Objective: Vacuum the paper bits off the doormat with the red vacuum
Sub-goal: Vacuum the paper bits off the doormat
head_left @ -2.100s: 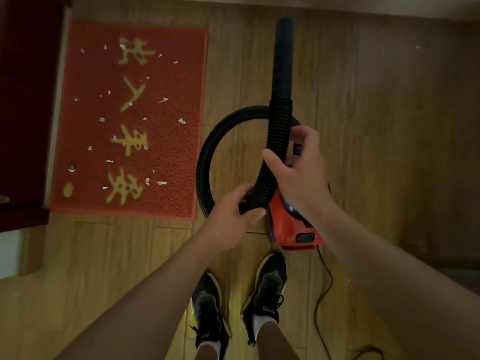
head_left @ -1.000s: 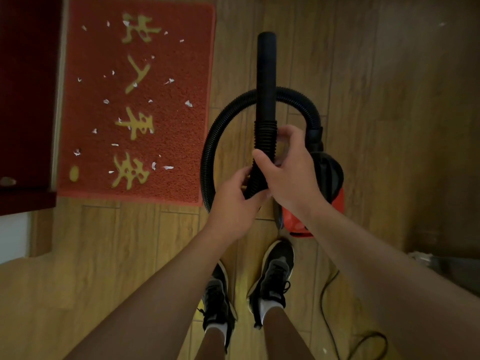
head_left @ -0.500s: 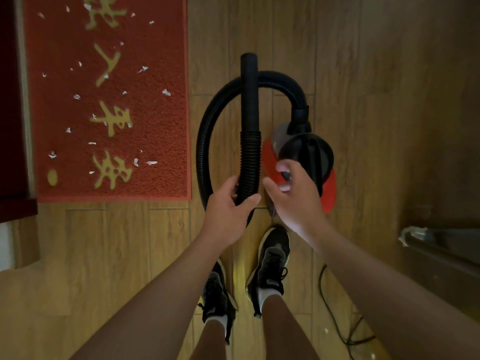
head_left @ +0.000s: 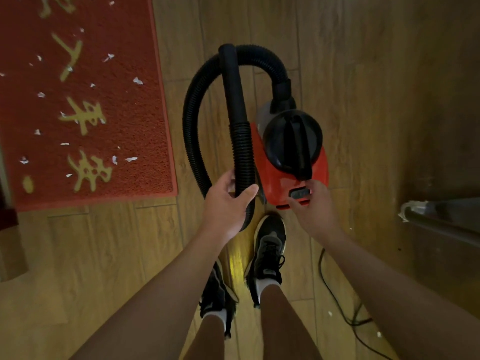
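Wood-plank floor (head_left: 363,74) throughout. Near its bottom edge stand two black shoes (head_left: 270,242) with white socks (head_left: 262,284). At the right edge is a grey bar (head_left: 441,216) — perhaps a furniture rail — and at the left edge, dark red furniture (head_left: 6,216).

Your left hand (head_left: 226,206) grips the black ribbed hose (head_left: 242,149) while your right hand (head_left: 315,206) touches the black switch (head_left: 300,192) on the red vacuum (head_left: 275,178), which stands on the wooden floor (head_left: 363,100) beside the doormat (head_left: 135,120) strewn with paper bits (head_left: 137,80).
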Motion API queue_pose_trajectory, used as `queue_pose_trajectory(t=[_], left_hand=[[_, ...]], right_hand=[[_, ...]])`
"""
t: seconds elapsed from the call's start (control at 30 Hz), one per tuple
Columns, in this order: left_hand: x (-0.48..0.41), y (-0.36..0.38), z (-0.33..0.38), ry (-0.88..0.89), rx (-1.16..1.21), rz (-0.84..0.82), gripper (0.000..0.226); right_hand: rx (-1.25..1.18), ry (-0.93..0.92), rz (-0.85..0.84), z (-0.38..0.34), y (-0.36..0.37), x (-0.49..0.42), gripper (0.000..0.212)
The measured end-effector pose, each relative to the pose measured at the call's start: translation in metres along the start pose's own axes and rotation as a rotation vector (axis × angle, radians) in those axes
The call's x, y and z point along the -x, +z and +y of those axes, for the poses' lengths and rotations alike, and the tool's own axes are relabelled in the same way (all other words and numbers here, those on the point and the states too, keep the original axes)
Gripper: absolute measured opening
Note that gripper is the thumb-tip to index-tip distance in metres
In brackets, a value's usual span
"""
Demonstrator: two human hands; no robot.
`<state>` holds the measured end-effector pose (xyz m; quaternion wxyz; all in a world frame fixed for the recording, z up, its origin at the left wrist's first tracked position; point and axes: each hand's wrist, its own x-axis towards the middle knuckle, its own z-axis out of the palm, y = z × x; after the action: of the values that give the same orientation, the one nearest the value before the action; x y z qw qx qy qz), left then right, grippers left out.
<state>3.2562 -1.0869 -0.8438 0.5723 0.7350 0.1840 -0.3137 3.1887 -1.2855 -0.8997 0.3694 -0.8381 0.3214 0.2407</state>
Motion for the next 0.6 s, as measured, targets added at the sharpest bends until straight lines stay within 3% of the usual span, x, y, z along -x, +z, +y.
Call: queue_pose_trajectory(t=[0.27,0.6], left_hand=[[-0.002,0.024,-0.017,-0.017,-0.008,-0.020,0.030],[-0.007,0.032,-0.024,-0.048,0.088,0.003,0.026]], right_hand=[[0.055,-0.028,0.041,0.019,0.007,-0.017,0.072],[0.061,-0.024,0.183,0.032,0.021,-0.033,0.068]])
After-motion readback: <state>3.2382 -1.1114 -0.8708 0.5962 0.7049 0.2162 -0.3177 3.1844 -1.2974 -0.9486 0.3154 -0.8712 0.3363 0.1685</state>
